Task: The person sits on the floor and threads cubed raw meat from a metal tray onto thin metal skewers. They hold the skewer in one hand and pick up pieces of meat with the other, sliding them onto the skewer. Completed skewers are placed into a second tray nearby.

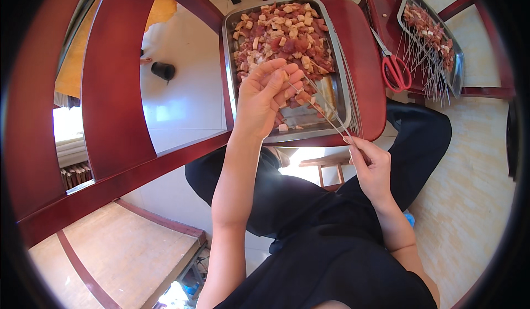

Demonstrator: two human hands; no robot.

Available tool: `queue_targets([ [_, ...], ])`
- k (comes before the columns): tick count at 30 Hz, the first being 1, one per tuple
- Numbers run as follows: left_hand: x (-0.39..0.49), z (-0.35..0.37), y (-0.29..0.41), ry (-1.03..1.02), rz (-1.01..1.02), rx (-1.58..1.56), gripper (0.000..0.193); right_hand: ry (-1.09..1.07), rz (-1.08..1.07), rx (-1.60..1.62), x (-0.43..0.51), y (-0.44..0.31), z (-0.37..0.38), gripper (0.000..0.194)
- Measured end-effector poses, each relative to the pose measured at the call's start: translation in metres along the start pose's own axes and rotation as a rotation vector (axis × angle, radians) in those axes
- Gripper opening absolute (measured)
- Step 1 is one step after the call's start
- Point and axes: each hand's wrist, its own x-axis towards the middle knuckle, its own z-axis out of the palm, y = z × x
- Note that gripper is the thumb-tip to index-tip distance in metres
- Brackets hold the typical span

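Observation:
My right hand (369, 160) grips thin metal skewers (334, 122) near their lower ends, and they slant up and left over a metal tray (290, 135). A few meat pieces (303, 97) sit along them or just behind; which, I cannot tell. My left hand (271, 89) is palm up at the skewers' upper end, thumb pressed to the fingers on a small piece of meat. Below both hands, the tray holds a heap of raw red meat chunks (290, 46) mixed with pale cubes. More bare skewers (350, 77) lie along the tray's right edge.
The tray rests on a red wooden chair (368, 114). Red-handled scissors (395, 72) lie to the right, beside a second metal tray (457, 71) with loaded skewers (430, 35). A slatted chair back (120, 81) stands at left. A black cup-like object (163, 71) is on the floor.

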Motion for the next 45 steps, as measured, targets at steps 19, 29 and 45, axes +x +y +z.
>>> queue_targets([
  [19,-0.002,-0.012,-0.029,-0.127,-0.060,-0.348,0.027,-0.090,0.209,0.430,0.001,0.022,0.024,0.020],
  [29,-0.017,0.023,-0.024,-0.113,-0.144,0.248,0.046,-0.036,0.285,0.485,0.026,-0.003,0.015,0.022],
  [45,-0.008,-0.044,-0.013,0.214,0.507,1.729,0.036,-0.007,0.343,0.588,0.009,0.019,0.008,0.022],
])
